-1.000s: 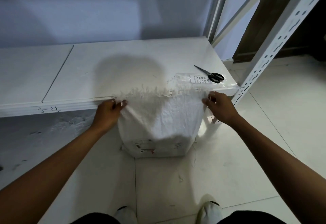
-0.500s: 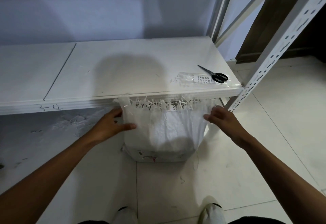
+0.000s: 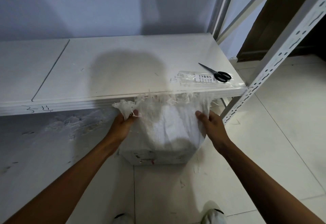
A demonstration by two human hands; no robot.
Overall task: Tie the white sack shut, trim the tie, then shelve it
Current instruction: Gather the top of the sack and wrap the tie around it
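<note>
Sack (image 3: 169, 135) rim in left hand (image 3: 123, 125), right hand (image 3: 212, 126)

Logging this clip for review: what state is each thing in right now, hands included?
white sack: on the floor, mouth untied, frayed rim up.
left hand: grips the sack's left rim.
right hand: grips its right rim.
plastic packet: flat on the shelf.
scissors: closed, lying on the packet.
</note>
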